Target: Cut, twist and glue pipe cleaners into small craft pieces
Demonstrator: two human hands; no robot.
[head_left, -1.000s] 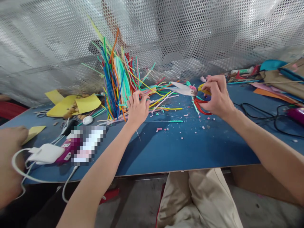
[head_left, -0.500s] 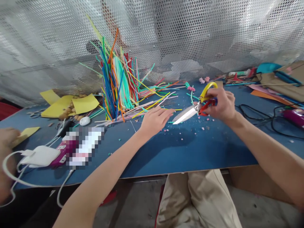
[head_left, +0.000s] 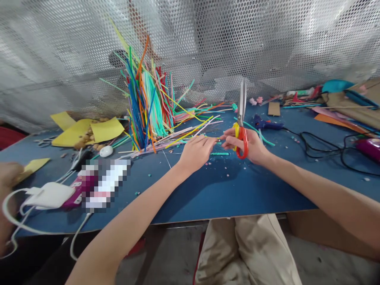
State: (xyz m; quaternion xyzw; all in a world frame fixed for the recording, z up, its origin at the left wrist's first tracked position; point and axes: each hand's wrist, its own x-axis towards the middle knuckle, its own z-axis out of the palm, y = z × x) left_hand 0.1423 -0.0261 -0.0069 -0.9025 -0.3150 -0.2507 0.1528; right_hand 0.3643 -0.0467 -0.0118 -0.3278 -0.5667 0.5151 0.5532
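Observation:
My left hand (head_left: 197, 154) is closed, palm down, over the middle of the table. A thin yellow pipe cleaner (head_left: 219, 139) pokes out from its fingertips, mostly hidden by the fingers. My right hand (head_left: 247, 143) holds scissors (head_left: 242, 103) by their yellow and red handles, with the blades pointing up and away. Its thumb and index fingertips come up to the tip of the yellow piece; whether they pinch it I cannot tell. A short green pipe cleaner piece (head_left: 219, 153) lies just below, among small pink scraps.
A bundle of coloured pipe cleaners (head_left: 145, 107) stands behind my left hand. A blue glue gun (head_left: 268, 123) with a black cord lies to the right. Left are a phone (head_left: 108, 184), a white charger (head_left: 50, 194), yellow paper (head_left: 107, 130) and another person's hand (head_left: 10, 174).
My right hand has moved left towards my left hand. The scissors have swung from pointing left at the left hand to pointing upward, uncovering the glue gun.

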